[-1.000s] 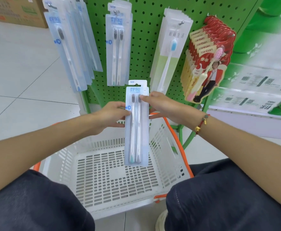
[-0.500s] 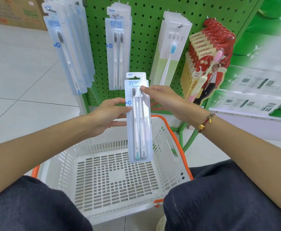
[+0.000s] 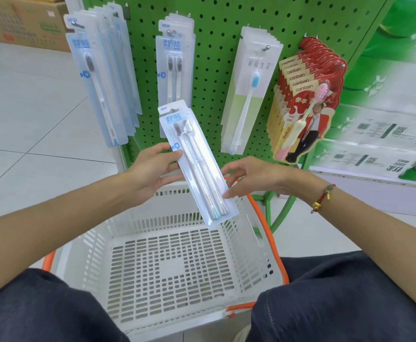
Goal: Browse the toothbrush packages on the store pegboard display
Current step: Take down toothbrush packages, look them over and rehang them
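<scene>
A twin-pack toothbrush package, clear blister on a pale blue card, is tilted with its top to the upper left above the basket. My left hand grips its left edge, thumb on the front and fingers behind. My right hand touches the lower right edge with straight fingertips. On the green pegboard hang blue single-brush packs, matching twin packs, a white-and-green pack with a blue-headed brush and red canban packs.
A white slotted shopping basket with orange handles sits between my knees, with nothing inside. Green printed cartons are stacked at the right. A cardboard box stands on the tiled floor at the far left.
The package has tipped from upright to slanted, top to the left. My right hand slid from its top edge down to its lower right edge. My left hand kept its hold.
</scene>
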A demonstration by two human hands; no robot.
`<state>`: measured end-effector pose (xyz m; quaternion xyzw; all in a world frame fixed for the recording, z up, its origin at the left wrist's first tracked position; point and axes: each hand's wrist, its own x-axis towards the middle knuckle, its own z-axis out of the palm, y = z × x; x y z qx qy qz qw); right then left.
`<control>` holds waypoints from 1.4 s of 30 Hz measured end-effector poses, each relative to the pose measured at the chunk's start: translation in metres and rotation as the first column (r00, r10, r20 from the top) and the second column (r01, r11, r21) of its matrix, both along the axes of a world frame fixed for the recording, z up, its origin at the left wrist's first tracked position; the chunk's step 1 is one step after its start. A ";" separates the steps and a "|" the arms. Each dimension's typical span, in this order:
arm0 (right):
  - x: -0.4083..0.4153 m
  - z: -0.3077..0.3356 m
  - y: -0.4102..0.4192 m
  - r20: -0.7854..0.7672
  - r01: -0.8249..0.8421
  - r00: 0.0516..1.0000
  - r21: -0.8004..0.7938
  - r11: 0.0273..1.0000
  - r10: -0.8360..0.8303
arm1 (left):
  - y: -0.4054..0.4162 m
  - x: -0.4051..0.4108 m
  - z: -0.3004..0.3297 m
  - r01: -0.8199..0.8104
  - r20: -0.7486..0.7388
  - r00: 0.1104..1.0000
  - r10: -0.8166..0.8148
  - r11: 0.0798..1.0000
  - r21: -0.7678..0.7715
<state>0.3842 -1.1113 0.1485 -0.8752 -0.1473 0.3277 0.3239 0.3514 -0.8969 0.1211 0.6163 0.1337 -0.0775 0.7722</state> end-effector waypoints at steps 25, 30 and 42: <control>-0.017 -0.026 0.039 0.497 -0.105 0.866 0.065 0.992 0.059 | -0.022 -0.011 0.009 0.232 -0.039 0.973 -0.229 0.956 0.180; -0.015 -0.018 0.042 0.476 -0.072 0.879 0.157 0.985 -0.011 | -0.013 -0.006 0.002 0.138 0.025 0.990 -0.140 0.986 0.094; 0.009 -0.005 0.040 0.334 0.336 0.787 0.473 0.814 -0.519 | -0.020 -0.007 0.004 0.253 0.004 0.965 -0.262 0.936 0.243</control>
